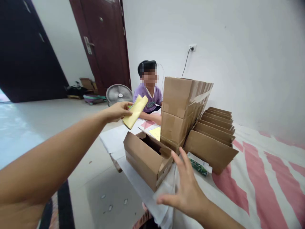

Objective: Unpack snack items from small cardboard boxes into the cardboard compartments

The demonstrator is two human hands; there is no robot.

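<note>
Two Hands Are Flanking an Open Carton

Near the centre of the frame, the left hand (122, 110) is pinching a folded yellow bundle (136, 112) between thumb and fingers, the grip on one edge apparently stopping its layers from spreading. The bundle is hanging above the far left end of an open cardboard carton (143, 156). At lower right, the right hand (188, 187) is holding nothing, its fingers spreading beside the carton's near end; whether they are touching it is hard to tell.

Taped cartons (176, 97) are standing stacked behind, probably to save room, while upright cardboard panels (209, 149) are leaning in a row at right, beside a green-and-white packet (199, 166). A pink-and-white cloth (256, 173) is covering the work surface. Beyond it, a person in a purple shirt (153, 97) is sitting near a round fan (119, 94), and a dark red door (102, 38) is filling the upper left.
</note>
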